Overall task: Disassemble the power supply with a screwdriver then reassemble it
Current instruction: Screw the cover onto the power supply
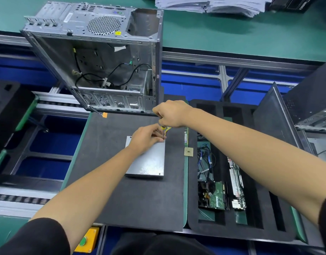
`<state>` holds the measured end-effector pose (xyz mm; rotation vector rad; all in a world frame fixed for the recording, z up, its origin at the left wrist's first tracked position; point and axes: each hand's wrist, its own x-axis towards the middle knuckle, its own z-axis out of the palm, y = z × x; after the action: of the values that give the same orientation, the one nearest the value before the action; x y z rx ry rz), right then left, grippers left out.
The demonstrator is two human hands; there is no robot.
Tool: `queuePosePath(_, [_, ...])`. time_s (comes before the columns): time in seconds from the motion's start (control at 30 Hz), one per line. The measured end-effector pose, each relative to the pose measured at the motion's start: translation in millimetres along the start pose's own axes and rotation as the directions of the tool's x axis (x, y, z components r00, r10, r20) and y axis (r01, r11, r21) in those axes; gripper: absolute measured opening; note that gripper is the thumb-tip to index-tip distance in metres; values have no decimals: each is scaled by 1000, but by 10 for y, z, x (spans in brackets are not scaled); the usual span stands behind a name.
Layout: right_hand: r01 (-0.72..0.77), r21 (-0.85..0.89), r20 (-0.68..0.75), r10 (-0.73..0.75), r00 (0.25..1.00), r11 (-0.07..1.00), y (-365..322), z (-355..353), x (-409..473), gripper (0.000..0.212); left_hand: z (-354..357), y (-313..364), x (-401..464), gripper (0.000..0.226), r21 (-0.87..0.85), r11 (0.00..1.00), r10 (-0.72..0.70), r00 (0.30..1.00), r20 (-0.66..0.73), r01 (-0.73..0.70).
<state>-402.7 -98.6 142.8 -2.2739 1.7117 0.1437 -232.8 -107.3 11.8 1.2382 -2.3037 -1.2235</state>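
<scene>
We see the power supply (149,162) lying flat on the dark mat (112,199) on the table. Our right hand (172,114) has its grip closed around the screwdriver (165,130), its tip at the unit's far right corner. Our left hand (146,138) seems to pinch the shaft.

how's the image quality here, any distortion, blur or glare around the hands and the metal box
Head view: wide-angle distortion bows the conveyor rails and stretches both forearms at the edges; lighting is even and diffuse, shadows soft; the power supply lid shows only a mild dull sheen; the left hand and right hand are fairly sharp, but the screwdriver tip is small and slightly soft.
</scene>
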Motion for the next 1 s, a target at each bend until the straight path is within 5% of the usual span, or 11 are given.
queuePosePath(0.7, [-62, -26, 141, 65, 988, 998, -129, -142, 165, 12, -41, -129, 17, 13, -98, 988, 123, 992, 41, -119])
queuePosePath(1.0, [-59, -202, 102, 81, 991, 978, -203, -52, 155, 25, 2, -156, 6, 18, -124, 990, 64, 998, 15, -62])
